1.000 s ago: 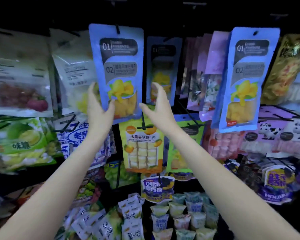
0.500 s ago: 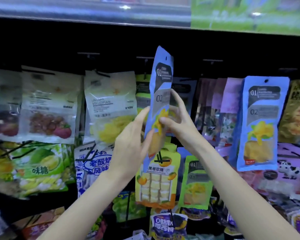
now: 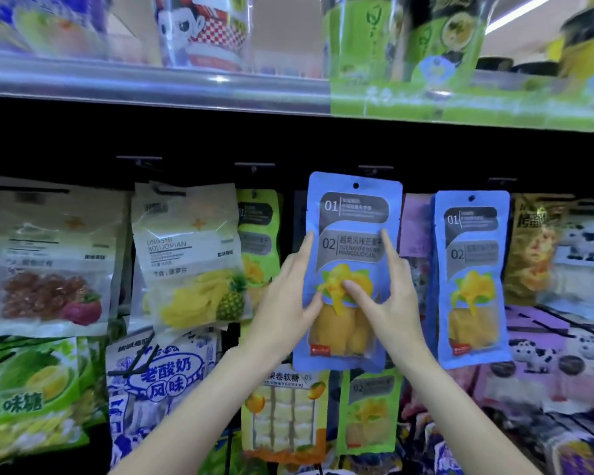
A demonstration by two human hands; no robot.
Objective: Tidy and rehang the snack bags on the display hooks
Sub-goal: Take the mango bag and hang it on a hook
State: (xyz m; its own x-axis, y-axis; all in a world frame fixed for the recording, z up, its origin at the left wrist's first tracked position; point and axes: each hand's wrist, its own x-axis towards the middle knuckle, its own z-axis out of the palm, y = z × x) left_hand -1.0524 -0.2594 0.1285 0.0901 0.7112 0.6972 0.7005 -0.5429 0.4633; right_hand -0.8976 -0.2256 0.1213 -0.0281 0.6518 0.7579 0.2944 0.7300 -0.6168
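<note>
Head view: blue mango bag (image 3: 352, 234) held face-on in front of the top row of the display, both hands on it. Left hand (image 3: 287, 303) grips the bag's left edge, thumb laid across the front near the printed fruit, remaining fingers behind the pack and hidden. Right hand (image 3: 386, 296) pinches the right side, thumb pressed on the front at the mango picture, index finger (image 3: 388, 245) stretched up along the grey label. Punched hang hole (image 3: 356, 185) at the bag's top sits just below a dark display hook (image 3: 374, 167); whether the wire passes through the hole cannot be told. Identical second blue bag (image 3: 471, 275) hangs just to the right; white pineapple bag (image 3: 189, 255) and green bag (image 3: 259, 234) hang to the left. Upper shelf (image 3: 151, 85) with tubs above, blurred. Judged step: lining up the hole for rehanging, or squaring up a bag just hung. Next move calls for steady upright hold, hole brought level with the hook tip, pushed back along the wire, then let hang and straightened flush with its neighbour.
</note>
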